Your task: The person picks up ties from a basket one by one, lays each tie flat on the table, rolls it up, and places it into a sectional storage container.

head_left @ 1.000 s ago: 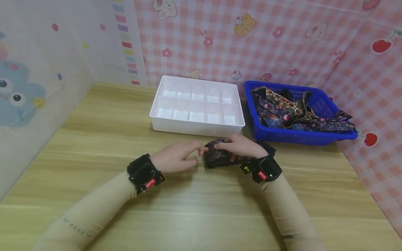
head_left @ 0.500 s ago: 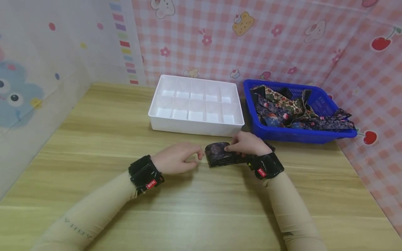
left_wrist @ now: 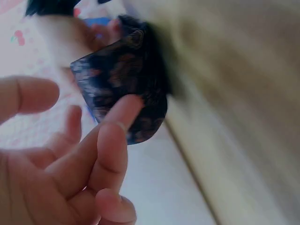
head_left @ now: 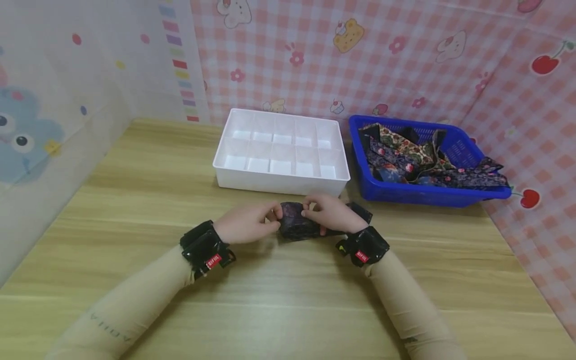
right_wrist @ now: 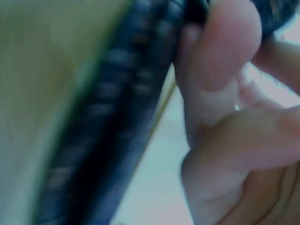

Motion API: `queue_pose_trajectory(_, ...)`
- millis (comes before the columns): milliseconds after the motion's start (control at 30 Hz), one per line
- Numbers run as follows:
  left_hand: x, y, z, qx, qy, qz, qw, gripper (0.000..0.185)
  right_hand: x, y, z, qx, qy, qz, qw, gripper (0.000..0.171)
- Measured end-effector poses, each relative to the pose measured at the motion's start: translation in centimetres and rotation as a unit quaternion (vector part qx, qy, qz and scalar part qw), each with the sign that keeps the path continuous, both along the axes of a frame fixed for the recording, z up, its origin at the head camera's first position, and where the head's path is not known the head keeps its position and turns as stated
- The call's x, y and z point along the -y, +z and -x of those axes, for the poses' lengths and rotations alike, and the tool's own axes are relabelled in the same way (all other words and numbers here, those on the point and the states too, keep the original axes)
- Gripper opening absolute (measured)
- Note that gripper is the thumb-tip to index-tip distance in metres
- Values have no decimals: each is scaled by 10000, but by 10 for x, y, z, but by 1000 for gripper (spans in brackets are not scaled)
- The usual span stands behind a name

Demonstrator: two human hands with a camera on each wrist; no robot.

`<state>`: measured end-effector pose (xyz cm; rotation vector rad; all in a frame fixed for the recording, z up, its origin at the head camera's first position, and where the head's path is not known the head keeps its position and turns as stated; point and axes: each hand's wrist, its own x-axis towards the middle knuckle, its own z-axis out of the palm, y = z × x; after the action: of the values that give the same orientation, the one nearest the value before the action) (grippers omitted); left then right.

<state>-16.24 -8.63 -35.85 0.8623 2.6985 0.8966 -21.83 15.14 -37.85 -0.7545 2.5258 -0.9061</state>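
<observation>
Wooden tabletop, pink checked backdrop: both hands meet just before the white divided box. The right hand grips a rolled dark patterned cloth; the left hand pinches its end. Rolling looks underway; next, likely tightening the roll evenly.

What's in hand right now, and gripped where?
A rolled dark floral tie: the right hand grips the roll's top and right side, the left hand pinches its left end.
</observation>
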Motion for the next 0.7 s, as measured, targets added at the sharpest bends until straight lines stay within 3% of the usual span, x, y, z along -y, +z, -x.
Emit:
queue_pose_trajectory(67, 3, 6, 0, -160, 178, -128, 9996, 16, 5, -3, 0, -21, -118, 255, 9996, 15)
queue_pose_trajectory(167, 5, 10, 1, -426, 256, -290, 9983, 16, 10, -2, -2, 31, -428, 457, 9980, 35)
queue_pose_trajectory(333, 1, 8, 4, -667, -135, -495, 9965, 14, 10, 6, -6, 154, -715, 322, 9968, 60)
queue_pose_trajectory(500, -3, 3, 3, -727, -589, -586, 9939, 15, 9, 8, -9, 453, -674, 113, 9966, 60)
queue_pose_trajectory(700, -4, -1, 2, -675, -700, -439, 9943, 15, 11, 10, -11, 616, -798, 247, 9946, 52)
